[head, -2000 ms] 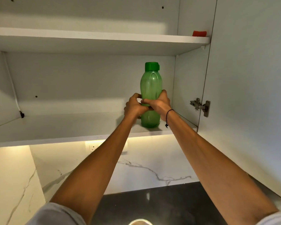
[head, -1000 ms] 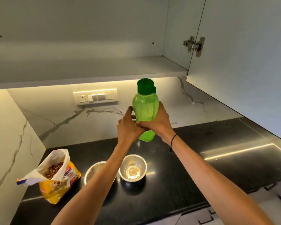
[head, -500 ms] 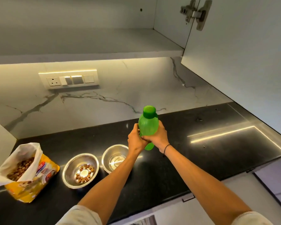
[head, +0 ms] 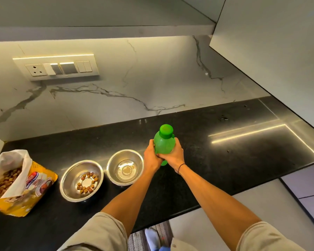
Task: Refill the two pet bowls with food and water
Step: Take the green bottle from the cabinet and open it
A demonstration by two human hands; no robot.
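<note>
A green plastic bottle point(head: 164, 142) with a green cap stands upright just right of the bowls, low over the black counter point(head: 234, 151). My left hand point(head: 151, 158) and my right hand point(head: 174, 156) both wrap around its lower half. Two steel bowls sit side by side left of the bottle. The left bowl point(head: 69, 180) holds a few brown kibble pieces. The right bowl point(head: 114, 165) shows only a shiny bottom. An open yellow pet food bag point(head: 31, 192) lies at the far left with kibble showing inside.
A marble backsplash with a switch panel point(head: 56, 67) rises behind the counter. An open wall cabinet door point(head: 272, 57) hangs at the upper right above the counter's right end. The counter's front edge runs below my forearms, with floor and a rug beneath.
Both hands took the green bottle off the cabinet shelf and brought it down to the counter, beside the right bowl. The view tilted down from the cabinet to the counter.
</note>
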